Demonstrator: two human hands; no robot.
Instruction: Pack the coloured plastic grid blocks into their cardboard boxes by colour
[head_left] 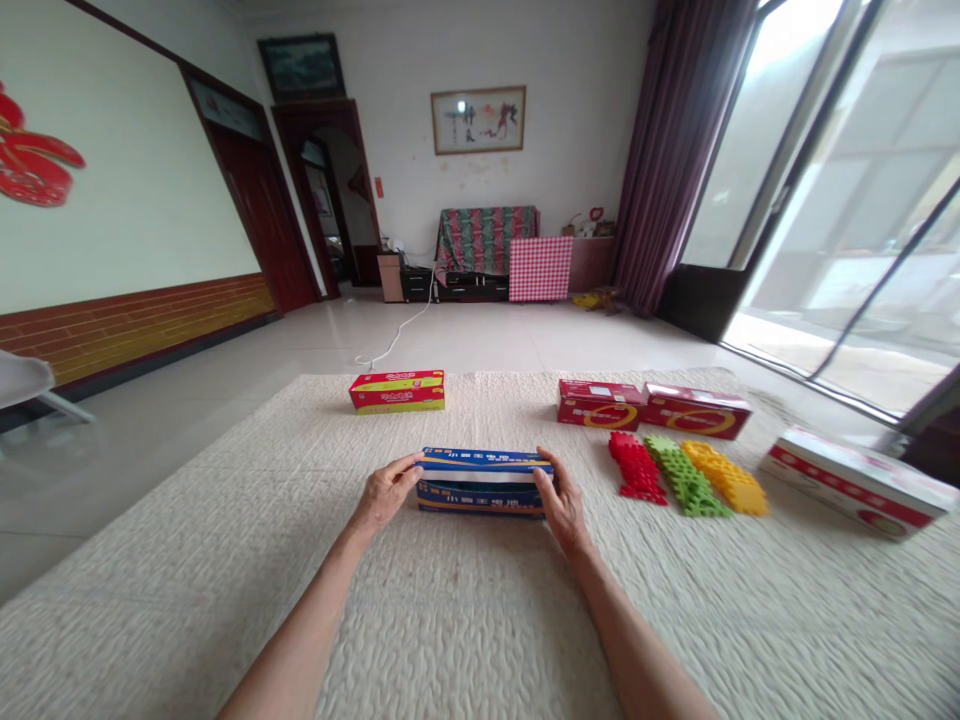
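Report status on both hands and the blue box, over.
Left hand and right hand gripping opposite ends of the blue box. Lid apparently ajar along its near side. Red pieces to the right, apart from box, not in the way.

A home is suggested, apparently its living room. The pale far wall is hung with a framed picture, and a darker one is mounted above a wood-framed doorway. Along that wall, a low black cabinet is set below a large shape covered by a patterned cloth, with a red-and-white checked cloth hung at its right end. Tall glass panels are bordered by a purple curtain. The left wall is decorated with a red ornament. The glossy floor is partly covered by a cream textured mat, and a white chair is cut off by the left edge.
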